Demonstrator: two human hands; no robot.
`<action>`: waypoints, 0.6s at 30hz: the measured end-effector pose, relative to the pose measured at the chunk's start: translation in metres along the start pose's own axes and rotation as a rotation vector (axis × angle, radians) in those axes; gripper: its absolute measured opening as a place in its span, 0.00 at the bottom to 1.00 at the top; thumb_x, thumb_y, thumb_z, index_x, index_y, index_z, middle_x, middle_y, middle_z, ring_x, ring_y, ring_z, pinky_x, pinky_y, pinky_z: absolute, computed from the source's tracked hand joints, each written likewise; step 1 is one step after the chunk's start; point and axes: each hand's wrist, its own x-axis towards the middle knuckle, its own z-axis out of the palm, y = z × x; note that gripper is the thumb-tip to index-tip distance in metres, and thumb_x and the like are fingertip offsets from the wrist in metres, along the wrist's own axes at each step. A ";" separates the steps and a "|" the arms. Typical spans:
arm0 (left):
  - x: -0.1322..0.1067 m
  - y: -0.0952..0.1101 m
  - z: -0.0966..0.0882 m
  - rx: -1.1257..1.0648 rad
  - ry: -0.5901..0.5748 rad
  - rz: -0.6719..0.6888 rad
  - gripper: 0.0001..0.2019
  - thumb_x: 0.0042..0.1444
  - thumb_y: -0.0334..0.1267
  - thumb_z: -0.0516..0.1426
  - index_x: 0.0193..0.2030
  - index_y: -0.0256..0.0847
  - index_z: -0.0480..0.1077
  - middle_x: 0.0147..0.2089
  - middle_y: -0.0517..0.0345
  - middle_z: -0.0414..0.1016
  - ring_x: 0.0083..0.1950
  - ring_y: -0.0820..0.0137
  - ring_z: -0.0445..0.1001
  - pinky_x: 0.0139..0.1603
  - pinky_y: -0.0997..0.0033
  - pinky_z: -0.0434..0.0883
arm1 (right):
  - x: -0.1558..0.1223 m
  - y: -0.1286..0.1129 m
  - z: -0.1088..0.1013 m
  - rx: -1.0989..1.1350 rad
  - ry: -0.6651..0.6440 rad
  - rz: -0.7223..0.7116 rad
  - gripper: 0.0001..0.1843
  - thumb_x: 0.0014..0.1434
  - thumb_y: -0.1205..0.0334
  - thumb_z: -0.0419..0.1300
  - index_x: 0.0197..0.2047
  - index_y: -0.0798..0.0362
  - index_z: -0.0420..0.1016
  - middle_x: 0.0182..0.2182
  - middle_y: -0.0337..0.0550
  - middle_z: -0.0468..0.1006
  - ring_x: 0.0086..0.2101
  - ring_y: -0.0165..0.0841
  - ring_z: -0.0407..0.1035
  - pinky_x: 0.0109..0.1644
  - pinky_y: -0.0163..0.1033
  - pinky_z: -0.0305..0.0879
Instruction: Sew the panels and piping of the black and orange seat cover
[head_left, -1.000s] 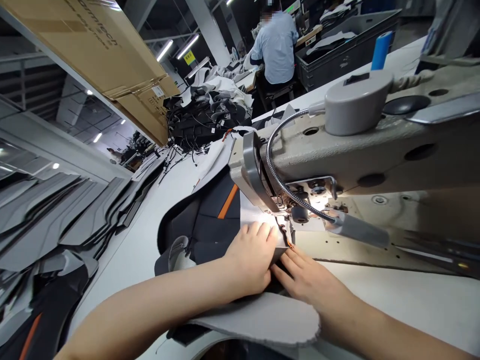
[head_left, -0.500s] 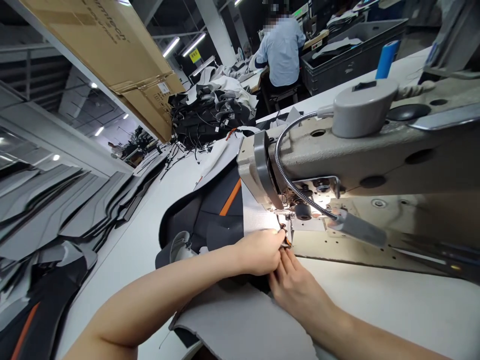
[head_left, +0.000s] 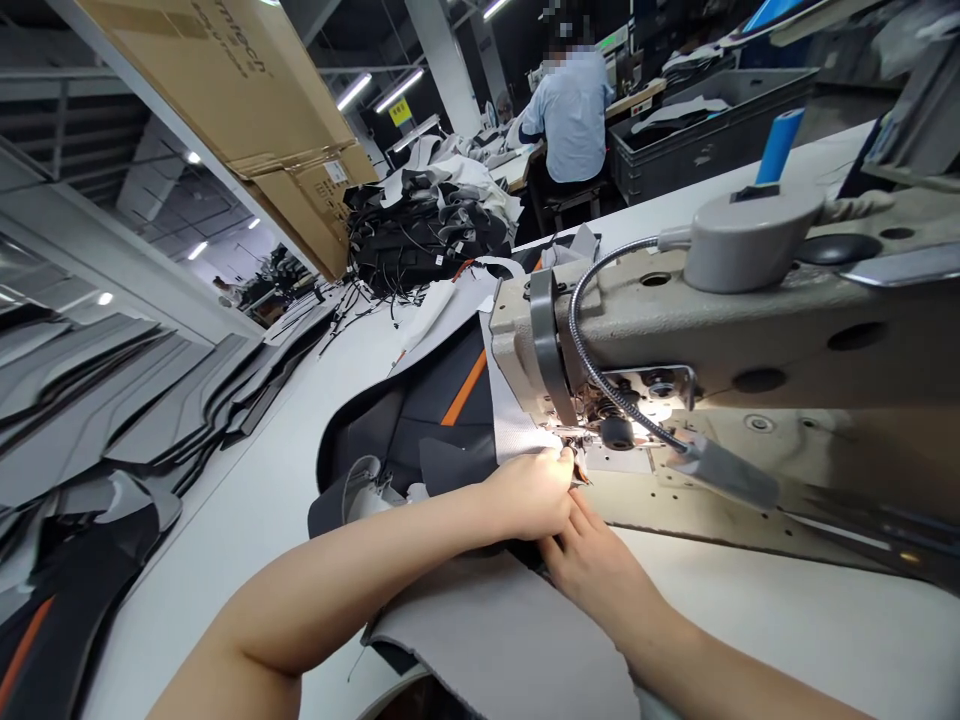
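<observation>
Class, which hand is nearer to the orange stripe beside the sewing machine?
Left. The left hand is below and to the right of the orange stripe in the picture; the right hand is farther off, lower and further right.

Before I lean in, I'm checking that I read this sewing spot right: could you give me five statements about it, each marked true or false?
1. The left hand and right hand are close together at the dark fabric. True.
2. The sewing machine has a blue cylinder resting between its needle and the left hand. False: the blue cylinder is beyond the sewing machine, away from both hands.
3. Bright light falls near the needle area. True.
4. The strip on the dark fabric is green. False: it is an orange strip.
5. The person in the light-blue shirt has their back to the camera. True.
</observation>
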 end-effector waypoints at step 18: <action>0.004 -0.005 0.006 -0.008 0.081 -0.013 0.15 0.52 0.31 0.48 0.47 0.39 0.64 0.40 0.52 0.72 0.39 0.63 0.73 0.38 0.67 0.70 | 0.007 0.006 -0.014 -0.149 -0.022 -0.056 0.18 0.50 0.72 0.51 0.43 0.64 0.73 0.40 0.62 0.76 0.41 0.46 0.71 0.50 0.51 0.66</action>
